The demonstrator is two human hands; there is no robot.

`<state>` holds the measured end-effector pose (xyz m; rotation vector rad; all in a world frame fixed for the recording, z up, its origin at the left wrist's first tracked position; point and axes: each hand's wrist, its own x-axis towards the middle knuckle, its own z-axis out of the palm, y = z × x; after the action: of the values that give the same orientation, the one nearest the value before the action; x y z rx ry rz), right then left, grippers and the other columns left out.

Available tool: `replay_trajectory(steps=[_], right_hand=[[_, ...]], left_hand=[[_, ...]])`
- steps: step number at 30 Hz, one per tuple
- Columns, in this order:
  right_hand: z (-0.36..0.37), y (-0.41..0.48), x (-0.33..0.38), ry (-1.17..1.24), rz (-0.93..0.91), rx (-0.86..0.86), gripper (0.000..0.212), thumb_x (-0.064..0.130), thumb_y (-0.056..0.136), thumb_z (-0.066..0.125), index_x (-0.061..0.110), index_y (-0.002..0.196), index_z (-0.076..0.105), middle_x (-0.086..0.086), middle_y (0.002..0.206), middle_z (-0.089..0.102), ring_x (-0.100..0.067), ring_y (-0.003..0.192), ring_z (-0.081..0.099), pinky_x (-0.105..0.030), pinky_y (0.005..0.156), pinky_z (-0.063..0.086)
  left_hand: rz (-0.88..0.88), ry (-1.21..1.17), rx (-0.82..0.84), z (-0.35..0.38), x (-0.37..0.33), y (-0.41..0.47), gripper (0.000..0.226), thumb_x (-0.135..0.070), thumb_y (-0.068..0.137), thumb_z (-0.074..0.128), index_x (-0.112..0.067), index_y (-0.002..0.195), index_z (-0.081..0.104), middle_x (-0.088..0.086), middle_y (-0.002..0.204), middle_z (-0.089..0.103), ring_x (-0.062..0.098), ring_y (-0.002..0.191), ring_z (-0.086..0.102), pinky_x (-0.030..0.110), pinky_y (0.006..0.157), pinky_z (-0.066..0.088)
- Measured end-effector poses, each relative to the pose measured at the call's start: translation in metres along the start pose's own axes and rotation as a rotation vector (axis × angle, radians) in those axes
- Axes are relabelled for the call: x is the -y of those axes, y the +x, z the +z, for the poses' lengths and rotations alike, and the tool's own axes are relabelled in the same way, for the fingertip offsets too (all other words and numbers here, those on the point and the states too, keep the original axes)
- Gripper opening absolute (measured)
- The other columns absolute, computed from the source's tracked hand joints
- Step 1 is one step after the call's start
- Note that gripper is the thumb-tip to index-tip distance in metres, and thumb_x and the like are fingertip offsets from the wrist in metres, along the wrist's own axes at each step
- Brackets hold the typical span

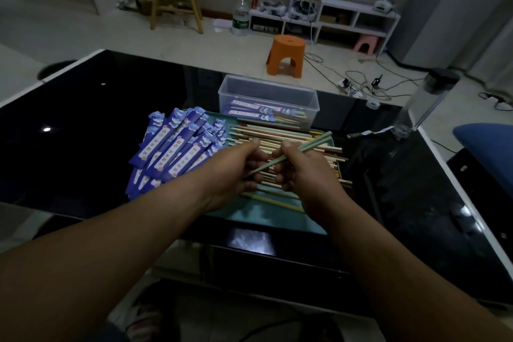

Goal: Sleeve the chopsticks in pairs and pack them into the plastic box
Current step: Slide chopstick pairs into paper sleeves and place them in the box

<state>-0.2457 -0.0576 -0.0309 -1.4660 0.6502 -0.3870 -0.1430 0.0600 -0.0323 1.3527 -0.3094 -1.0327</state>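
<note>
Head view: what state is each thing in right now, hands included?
Plastic box: lid off, a few sleeved pairs inside.
Loose chopsticks: unsleeved, piled in the tray.
Paper sleeves: loose heap left of the loose chopsticks.
Green chopsticks: unsleeved, lifted, tilted.
Right hand: grips the green chopsticks.
Left hand: fingers curled round their lower end.
Bottle: upright, capped.

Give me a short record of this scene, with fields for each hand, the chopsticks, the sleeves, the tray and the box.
right hand: grips the pale green chopsticks mid-shaft
left hand: fingers curled at their lower tips, seemingly holding them
loose chopsticks: heaped on the teal tray, under both hands
paper sleeves: blue pile, left of the heap
plastic box: beyond the tray, open, a few sleeved pairs inside
table: black, glossy
</note>
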Motion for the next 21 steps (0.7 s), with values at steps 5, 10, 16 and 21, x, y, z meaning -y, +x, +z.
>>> replay_trajectory(steps=[5, 10, 16, 21], right_hand=[[-0.005, -0.003, 0.013, 0.018, -0.022, -0.102, 0.032, 0.034, 0.108, 0.053, 0.012, 0.091, 0.07, -0.001, 0.069, 0.062, -0.013, 0.06, 0.059, -0.025, 0.052, 0.044], [-0.014, -0.004, 0.005, 0.075, 0.002, -0.134, 0.031, 0.03, 0.108, 0.054, 0.008, 0.091, 0.068, -0.005, 0.071, 0.06, -0.018, 0.062, 0.059, -0.026, 0.053, 0.051], [-0.033, -0.009, -0.006, 0.03, 0.02, -0.137, 0.033, 0.031, 0.108, 0.054, 0.006, 0.094, 0.07, -0.004, 0.069, 0.062, -0.014, 0.057, 0.06, -0.026, 0.052, 0.05], [-0.035, -0.008, 0.004, 0.053, -0.033, -0.122, 0.034, 0.033, 0.107, 0.054, 0.007, 0.092, 0.07, -0.003, 0.07, 0.06, -0.014, 0.06, 0.06, -0.028, 0.056, 0.05]], left_hand=[[0.379, 0.739, -0.318, -0.049, -0.028, -0.003, 0.014, -0.013, 0.1, 0.051, -0.021, 0.094, 0.062, -0.001, 0.093, 0.068, 0.018, 0.084, 0.062, 0.032, 0.071, 0.046], [0.296, 1.443, -0.328, -0.082, -0.017, -0.014, 0.009, -0.022, 0.095, 0.058, -0.022, 0.102, 0.062, 0.003, 0.108, 0.066, 0.027, 0.099, 0.062, 0.035, 0.078, 0.047], [0.174, 1.692, -0.318, -0.07, 0.008, -0.007, 0.032, -0.04, 0.088, 0.067, -0.026, 0.096, 0.039, 0.001, 0.096, 0.04, 0.025, 0.083, 0.045, 0.036, 0.072, 0.04], [0.156, 1.678, -0.309, -0.066, 0.008, -0.003, 0.041, -0.036, 0.085, 0.071, -0.026, 0.099, 0.034, 0.0, 0.096, 0.036, 0.026, 0.088, 0.049, 0.035, 0.072, 0.038]])
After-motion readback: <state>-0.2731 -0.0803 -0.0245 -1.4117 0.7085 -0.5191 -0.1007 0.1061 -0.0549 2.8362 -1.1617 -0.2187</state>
